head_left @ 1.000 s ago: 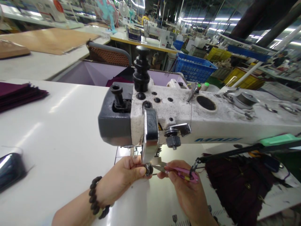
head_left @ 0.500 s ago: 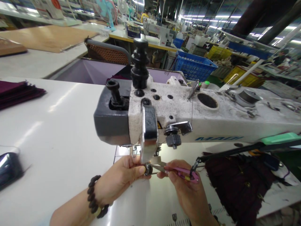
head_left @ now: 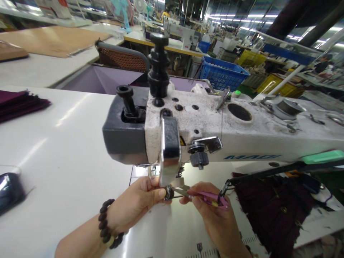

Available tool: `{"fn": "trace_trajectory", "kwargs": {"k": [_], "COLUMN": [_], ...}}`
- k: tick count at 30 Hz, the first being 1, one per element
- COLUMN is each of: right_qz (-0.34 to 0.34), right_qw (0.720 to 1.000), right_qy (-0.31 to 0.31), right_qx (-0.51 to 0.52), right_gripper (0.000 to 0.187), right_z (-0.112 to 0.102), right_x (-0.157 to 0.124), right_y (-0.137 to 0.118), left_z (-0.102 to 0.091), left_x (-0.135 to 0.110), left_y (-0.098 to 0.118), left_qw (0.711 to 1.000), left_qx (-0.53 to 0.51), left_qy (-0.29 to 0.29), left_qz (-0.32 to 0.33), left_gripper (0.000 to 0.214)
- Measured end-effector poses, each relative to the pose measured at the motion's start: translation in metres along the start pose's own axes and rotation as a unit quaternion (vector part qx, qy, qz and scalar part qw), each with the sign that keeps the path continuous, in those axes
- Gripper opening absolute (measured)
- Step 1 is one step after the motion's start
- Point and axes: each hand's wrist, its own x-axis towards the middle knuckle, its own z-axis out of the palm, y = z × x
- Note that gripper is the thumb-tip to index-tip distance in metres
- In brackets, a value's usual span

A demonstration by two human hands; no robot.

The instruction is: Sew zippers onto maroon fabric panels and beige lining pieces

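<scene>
My left hand (head_left: 137, 208), with a dark bead bracelet on the wrist, pinches something small below the head of a worn white sewing machine (head_left: 242, 136), close to a small black round part (head_left: 169, 193). What its fingers hold is too small to make out. My right hand (head_left: 215, 218) grips pink thread snips (head_left: 206, 197), blades pointing left toward my left fingertips. Both hands sit just under the machine's chrome face plate (head_left: 169, 150).
Dark maroon fabric (head_left: 274, 208) lies on the table at the right under a black rod. A stack of maroon pieces (head_left: 18, 102) sits far left, and a dark glossy object (head_left: 9, 190) at the left edge. Blue and yellow baskets and other machines stand behind.
Both hands stay in the same hold. The view has shifted slightly, so the machine sits a little higher and further left in the frame.
</scene>
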Motion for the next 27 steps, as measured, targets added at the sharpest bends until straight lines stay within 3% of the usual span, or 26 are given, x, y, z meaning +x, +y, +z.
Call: {"fn": "trace_trajectory", "kwargs": {"k": [6,14,27], "right_qz": [0.006,-0.014,-0.037], "right_qw": [1.0,0.999,0.996], "right_qy": [-0.018,0.009,-0.07], "right_qx": [-0.004,-0.036,-0.052], "right_gripper": [0.009,0.007,0.02], "right_z": [0.001,0.007,-0.004], "right_x": [0.0,-0.003,-0.001], "right_y": [-0.002,-0.007,-0.004], "left_z": [0.002,0.005,0.005], "left_x": [0.0,0.001,0.001], "left_y": [0.001,0.004,0.003], "left_qw": [1.0,1.0,0.999], "left_qx": [-0.015,0.006,-0.006], "left_qy": [0.014,-0.019,0.042], "left_qz": [0.006,0.005,0.012], "left_gripper": [0.013,0.021,0.017]}}
